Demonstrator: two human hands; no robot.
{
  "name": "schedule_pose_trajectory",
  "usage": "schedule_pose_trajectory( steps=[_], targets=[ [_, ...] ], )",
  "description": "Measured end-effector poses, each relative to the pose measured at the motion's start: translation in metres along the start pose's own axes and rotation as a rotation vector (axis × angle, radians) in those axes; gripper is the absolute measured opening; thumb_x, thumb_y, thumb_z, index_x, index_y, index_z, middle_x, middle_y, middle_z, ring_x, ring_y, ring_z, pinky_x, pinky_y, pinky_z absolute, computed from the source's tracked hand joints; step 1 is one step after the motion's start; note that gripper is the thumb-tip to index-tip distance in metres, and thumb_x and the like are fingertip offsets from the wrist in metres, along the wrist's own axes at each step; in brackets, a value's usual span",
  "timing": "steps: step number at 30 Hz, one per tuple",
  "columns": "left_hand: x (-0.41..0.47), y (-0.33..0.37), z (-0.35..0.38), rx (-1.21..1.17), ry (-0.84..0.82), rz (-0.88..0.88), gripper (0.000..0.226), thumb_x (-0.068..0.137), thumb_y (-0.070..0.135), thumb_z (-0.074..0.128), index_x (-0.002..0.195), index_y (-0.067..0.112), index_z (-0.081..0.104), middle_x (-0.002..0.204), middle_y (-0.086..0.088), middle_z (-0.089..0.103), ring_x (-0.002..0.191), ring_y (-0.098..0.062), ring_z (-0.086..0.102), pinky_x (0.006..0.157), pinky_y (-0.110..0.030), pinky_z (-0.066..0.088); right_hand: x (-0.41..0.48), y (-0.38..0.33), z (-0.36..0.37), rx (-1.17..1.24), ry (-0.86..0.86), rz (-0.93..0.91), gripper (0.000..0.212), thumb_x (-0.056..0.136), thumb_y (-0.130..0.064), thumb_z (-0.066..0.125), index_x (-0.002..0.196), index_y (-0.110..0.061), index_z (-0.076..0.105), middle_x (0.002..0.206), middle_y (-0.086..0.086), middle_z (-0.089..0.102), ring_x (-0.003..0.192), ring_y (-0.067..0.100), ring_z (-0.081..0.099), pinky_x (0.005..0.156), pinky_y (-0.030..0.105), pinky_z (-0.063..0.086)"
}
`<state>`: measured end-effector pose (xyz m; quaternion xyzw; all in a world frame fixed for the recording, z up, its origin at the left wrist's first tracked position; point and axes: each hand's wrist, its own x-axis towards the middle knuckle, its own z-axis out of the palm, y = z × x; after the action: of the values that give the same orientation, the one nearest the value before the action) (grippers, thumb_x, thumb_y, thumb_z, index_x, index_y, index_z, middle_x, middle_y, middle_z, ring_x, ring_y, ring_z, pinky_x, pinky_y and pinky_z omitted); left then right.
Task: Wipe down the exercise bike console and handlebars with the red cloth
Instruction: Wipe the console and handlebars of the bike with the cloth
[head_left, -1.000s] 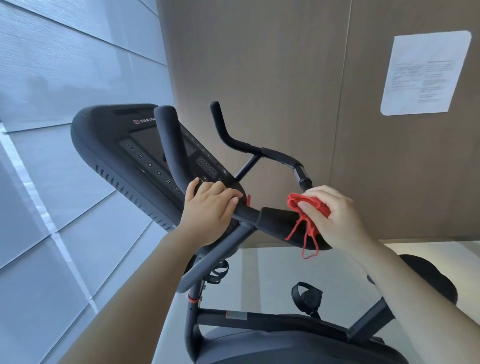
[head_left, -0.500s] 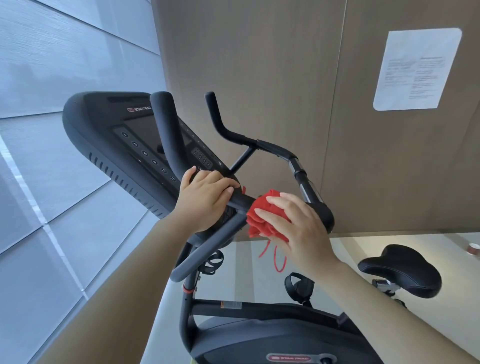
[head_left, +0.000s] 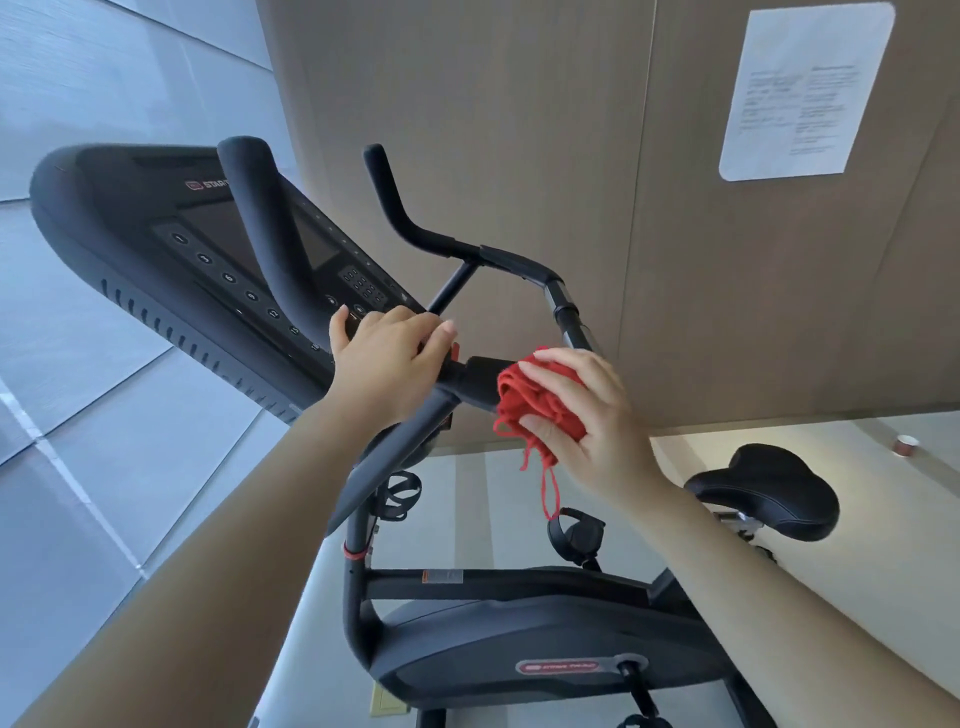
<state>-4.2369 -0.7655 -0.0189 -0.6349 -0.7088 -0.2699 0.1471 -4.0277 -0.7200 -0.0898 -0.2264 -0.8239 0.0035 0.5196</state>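
Observation:
The black exercise bike console (head_left: 156, 244) tilts up at the left, with buttons and a dark screen. Black handlebars (head_left: 415, 234) curve up in front of it and to the right. My left hand (head_left: 384, 364) grips the left handlebar at its base, just below the console. My right hand (head_left: 587, 415) holds the bunched red cloth (head_left: 535, 405) and presses it around the padded bar on the right side. Loose red threads hang down from the cloth.
The bike's black saddle (head_left: 769, 488) is at the right, its frame and drive housing (head_left: 545, 639) below. A tan wall panel with a white paper notice (head_left: 805, 88) stands behind. A small cup (head_left: 905, 446) sits on the floor at far right.
My right hand slid the red cloth leftward along the padded bar, toward my left hand. My left hand kept its grip. The view shifted, bringing the saddle and lower frame into sight.

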Motion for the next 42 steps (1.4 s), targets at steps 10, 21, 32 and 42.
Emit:
schedule_pose_trajectory(
  steps=[10,21,32,42],
  targets=[
    [-0.015,0.010,0.012,0.194,0.118,0.054,0.047,0.091,0.048,0.029,0.094,0.025,0.071,0.090,0.002,0.057,0.108,-0.027,0.046,0.109,-0.052,0.009,-0.013,0.041,-0.001,-0.004,-0.059,-0.320,0.038,0.087,-0.025,0.065,0.123,-0.019,0.053,0.127,0.003,0.043,0.124,0.028,0.040,0.108,0.038,0.033],
    [-0.010,0.023,0.012,0.184,0.060,-0.120,0.039,0.093,0.041,0.035,0.090,0.025,0.070,0.092,0.009,0.051,0.116,-0.025,0.041,0.109,-0.051,0.014,-0.022,0.107,-0.023,0.150,-0.079,-0.267,0.042,0.090,-0.037,0.053,0.119,-0.007,0.058,0.122,0.011,0.055,0.118,0.028,0.045,0.104,0.039,0.036],
    [-0.007,0.033,0.014,0.229,0.013,-0.228,0.041,0.088,0.039,0.030,0.091,0.029,0.069,0.094,0.010,0.047,0.117,-0.025,0.038,0.109,-0.049,0.014,-0.021,0.095,-0.004,0.262,-0.055,-0.359,0.037,0.089,-0.033,0.058,0.121,-0.019,0.049,0.122,0.013,0.055,0.123,0.027,0.040,0.109,0.034,0.030],
    [-0.007,0.033,0.014,0.263,-0.038,-0.236,0.035,0.097,0.026,0.032,0.089,0.029,0.066,0.094,0.008,0.046,0.118,-0.024,0.037,0.108,-0.053,0.015,-0.013,0.154,-0.036,0.191,-0.049,-0.123,0.041,0.091,-0.033,0.049,0.117,-0.003,0.060,0.120,0.016,0.056,0.115,0.031,0.049,0.102,0.042,0.037]
  ],
)
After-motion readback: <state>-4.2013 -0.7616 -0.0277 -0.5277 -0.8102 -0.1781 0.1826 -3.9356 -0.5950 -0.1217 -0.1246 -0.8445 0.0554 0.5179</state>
